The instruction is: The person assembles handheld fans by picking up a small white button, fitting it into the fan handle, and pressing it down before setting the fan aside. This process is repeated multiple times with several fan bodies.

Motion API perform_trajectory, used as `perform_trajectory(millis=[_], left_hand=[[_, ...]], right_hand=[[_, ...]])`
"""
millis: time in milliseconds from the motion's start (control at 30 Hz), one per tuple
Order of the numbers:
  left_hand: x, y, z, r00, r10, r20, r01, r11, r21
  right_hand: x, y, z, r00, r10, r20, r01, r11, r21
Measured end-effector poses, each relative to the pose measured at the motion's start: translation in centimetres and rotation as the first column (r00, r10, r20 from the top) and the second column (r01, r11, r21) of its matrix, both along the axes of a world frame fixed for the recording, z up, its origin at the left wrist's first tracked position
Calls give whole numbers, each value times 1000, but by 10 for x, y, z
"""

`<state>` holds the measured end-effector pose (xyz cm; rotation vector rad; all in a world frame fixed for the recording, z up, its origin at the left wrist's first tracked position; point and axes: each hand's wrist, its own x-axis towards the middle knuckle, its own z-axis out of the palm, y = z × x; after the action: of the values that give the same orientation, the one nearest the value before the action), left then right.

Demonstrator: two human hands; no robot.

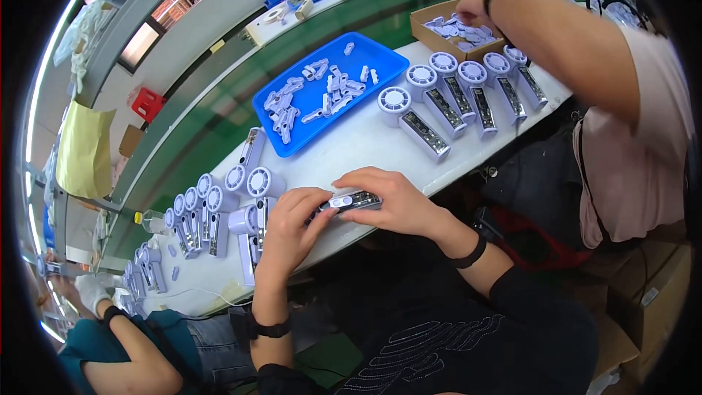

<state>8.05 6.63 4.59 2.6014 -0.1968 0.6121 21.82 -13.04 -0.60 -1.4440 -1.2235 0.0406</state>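
Between my two hands, near the table's front edge, is a lavender handheld fan (364,203) whose open handle shows a circuit board. Most of its head is hidden behind my left hand (289,227). Closed fingers of that hand grip one end, with the thumb against a small lavender button piece (340,202) on the handle. My right hand (391,201) is closed around the other end, its fingertips close to the same piece. Beyond my hands lies a blue tray (365,51) holding many similar small lavender pieces (340,88).
Fans with exposed boards (442,106) stand or lie at the right; more fans (212,201) crowd the left. A co-worker's hand (474,7) reaches over a cardboard box (439,40) of lavender parts. Another person's gloved hand (91,292) is far left, near a yellow-capped bottle (152,222).
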Motion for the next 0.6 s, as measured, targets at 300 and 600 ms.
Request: perform_trajectory(millis=[300,600], left_hand=[[-5,-2,-16,996,70,63,-65,994,-87],[-5,12,-8,991,-110,82,116,990,-80]], right_hand=[[-13,5,3,992,-13,-124,18,999,46],[-6,-5,5,994,-14,106,14,1000,0]])
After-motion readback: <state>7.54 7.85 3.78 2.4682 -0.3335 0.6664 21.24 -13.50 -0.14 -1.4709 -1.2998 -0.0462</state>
